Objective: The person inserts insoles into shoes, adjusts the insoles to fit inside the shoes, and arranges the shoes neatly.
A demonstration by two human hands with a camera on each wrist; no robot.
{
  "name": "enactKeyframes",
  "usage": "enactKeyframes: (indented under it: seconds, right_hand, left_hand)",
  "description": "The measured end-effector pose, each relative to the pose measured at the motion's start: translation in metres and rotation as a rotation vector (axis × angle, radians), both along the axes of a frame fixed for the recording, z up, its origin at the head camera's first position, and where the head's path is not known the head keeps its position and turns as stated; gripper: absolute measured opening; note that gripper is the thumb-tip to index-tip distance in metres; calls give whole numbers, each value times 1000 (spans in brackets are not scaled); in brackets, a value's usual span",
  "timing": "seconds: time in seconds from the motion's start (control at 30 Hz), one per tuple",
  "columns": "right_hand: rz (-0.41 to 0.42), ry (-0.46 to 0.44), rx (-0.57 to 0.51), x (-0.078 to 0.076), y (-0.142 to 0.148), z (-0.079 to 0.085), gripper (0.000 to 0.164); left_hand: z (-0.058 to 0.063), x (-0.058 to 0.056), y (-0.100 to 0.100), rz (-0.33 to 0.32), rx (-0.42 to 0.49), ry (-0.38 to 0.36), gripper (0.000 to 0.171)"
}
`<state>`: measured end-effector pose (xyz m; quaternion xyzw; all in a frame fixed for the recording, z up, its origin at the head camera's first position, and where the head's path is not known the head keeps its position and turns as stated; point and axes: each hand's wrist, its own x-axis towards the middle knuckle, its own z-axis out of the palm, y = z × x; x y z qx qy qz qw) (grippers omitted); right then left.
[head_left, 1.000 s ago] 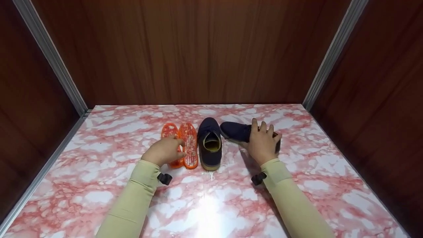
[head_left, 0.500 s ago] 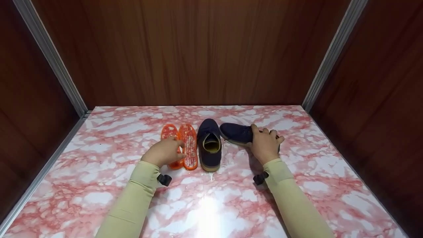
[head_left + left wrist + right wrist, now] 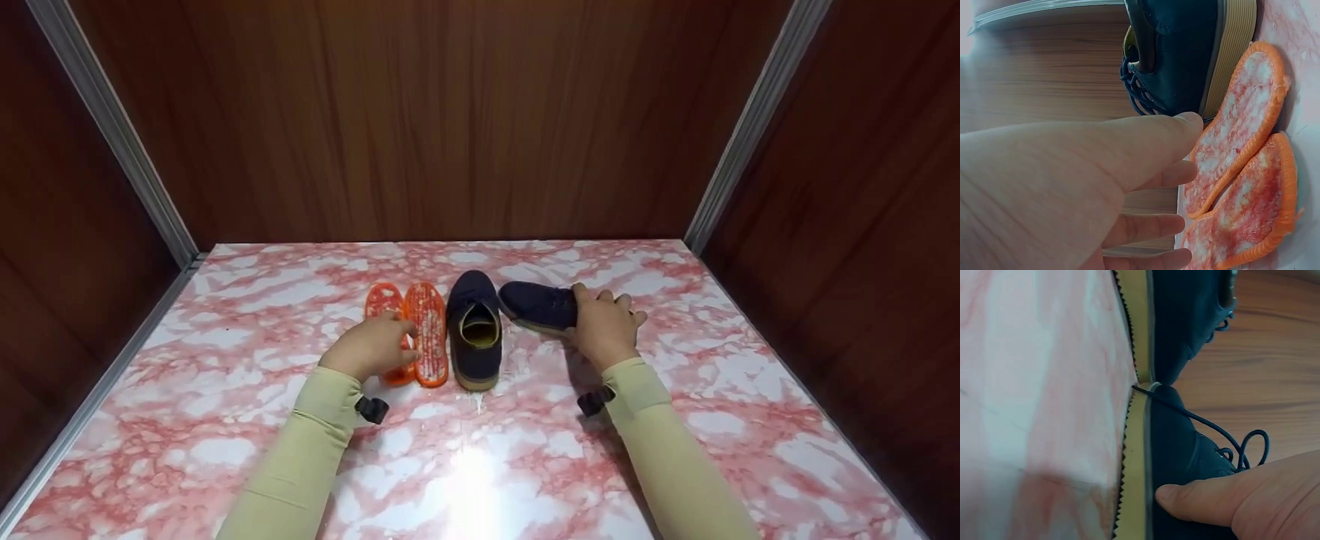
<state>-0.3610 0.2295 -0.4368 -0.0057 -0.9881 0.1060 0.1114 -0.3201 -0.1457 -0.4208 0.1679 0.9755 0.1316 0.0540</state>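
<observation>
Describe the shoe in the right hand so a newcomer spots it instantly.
On the marbled table, below the brown back wall, find two orange-edged insoles; just right of them is a navy shoe, toe toward the wall. The target is the next navy shoe to the right, held by the right hand. Unlike its neighbour, it lies crosswise, toe pointing left.

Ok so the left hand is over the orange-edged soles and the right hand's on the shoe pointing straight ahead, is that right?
Not quite: the head view shows the right hand on the sideways-turned shoe. The left hand is over the orange-edged soles.
</observation>
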Motion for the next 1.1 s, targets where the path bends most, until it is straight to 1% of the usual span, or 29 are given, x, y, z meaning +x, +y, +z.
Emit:
enactKeyframes:
  seconds: [0.13,0.33,0.47,0.53,0.63,0.77,0.87,0.97,1.1]
  right_hand:
    - [24,-30,0,3,7,5,79]
    - [72,-128,11,8,17,15,73]
    - [106,-190,-17,6,20,20,76]
    - [115,-207,-38,3,22,20,75]
    - [113,-208,-68,0,26,20,72]
    - [106,-191,-97,0,28,21,67]
    - [99,-170,-115,2,30,25,66]
    - [96,-146,-127,4,30,31,69]
    - [110,-119,-131,7,27,39,71]
  left_hand:
    - [0,0,-1,-12,15,1,42]
    - [-2,0,-2,-33,36,17,43]
    - [-2,0,-2,-40,36,20,43]
    - [-2,0,-2,-40,35,16,43]
    - [-2,0,-2,-40,34,13,42]
    - [-2,0,-2,-38,32,11,43]
    - [-1,-1,-2,-42,29,17,43]
    - [0,-1,-2,-45,28,21,43]
    - [0,0,-3,-45,29,19,44]
